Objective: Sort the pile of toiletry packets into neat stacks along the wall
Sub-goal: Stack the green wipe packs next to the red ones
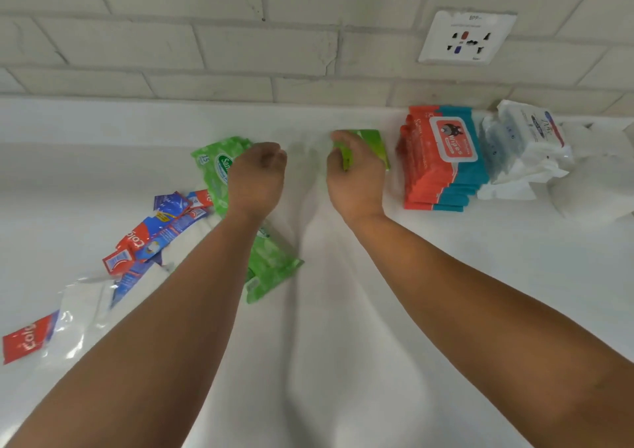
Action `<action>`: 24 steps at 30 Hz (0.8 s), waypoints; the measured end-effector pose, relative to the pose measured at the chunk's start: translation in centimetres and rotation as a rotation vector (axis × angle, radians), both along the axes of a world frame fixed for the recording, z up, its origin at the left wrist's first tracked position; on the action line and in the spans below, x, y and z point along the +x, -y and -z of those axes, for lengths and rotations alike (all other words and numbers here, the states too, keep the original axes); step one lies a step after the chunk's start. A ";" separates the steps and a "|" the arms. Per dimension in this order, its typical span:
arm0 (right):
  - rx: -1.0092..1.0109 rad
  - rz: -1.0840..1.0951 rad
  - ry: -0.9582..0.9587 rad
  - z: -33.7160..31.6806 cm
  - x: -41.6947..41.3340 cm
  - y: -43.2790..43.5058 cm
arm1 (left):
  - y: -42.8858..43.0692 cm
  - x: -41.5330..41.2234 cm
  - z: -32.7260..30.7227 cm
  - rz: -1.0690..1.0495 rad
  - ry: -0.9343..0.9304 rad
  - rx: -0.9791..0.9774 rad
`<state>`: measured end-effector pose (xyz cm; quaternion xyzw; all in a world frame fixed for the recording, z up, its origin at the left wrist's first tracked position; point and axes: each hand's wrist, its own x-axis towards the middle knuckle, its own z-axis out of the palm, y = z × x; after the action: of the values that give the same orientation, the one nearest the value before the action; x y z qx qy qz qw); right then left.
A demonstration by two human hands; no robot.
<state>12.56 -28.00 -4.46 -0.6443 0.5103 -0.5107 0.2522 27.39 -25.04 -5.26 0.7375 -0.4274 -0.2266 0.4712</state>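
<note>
The right hand [355, 173], nearer the red-and-teal stack [446, 159], pinches a green packet [372, 144] in its grip just left of that stack, while the left hand [255, 176] curls over a second green packet [214, 163] farther left, its grip unclear.

Bare forearms [178, 293], bare hands [255, 176]
</note>
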 end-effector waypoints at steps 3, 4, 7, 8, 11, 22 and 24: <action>0.083 -0.074 0.058 0.5 3.3 -0.8 | -1.4 4.0 -0.3 -0.087 0.062 0.021; 0.137 -0.108 0.047 0.8 4.3 -0.8 | -1.9 5.2 -0.3 -0.099 0.082 0.030; 0.300 -0.189 -0.031 1.5 7.1 -0.5 | -3.2 8.2 0.1 -0.106 0.065 0.077; 0.340 -0.210 -0.053 1.7 7.9 -0.5 | -3.4 9.1 0.3 -0.108 0.042 0.103; 0.436 -0.255 -0.143 2.1 10.0 -0.4 | -3.4 11.0 1.2 -0.073 0.099 0.266; 0.604 -0.229 -0.259 1.7 13.2 -0.5 | -2.4 12.4 -0.2 0.008 -0.109 0.372; 0.591 -0.201 -0.144 1.1 13.1 -1.0 | -2.8 12.1 -0.9 0.007 -0.139 0.338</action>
<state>25.66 -26.99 -5.57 -0.6249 0.5869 -0.2659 0.4409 39.47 -22.24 -4.31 0.7872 -0.3523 -0.3475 0.3681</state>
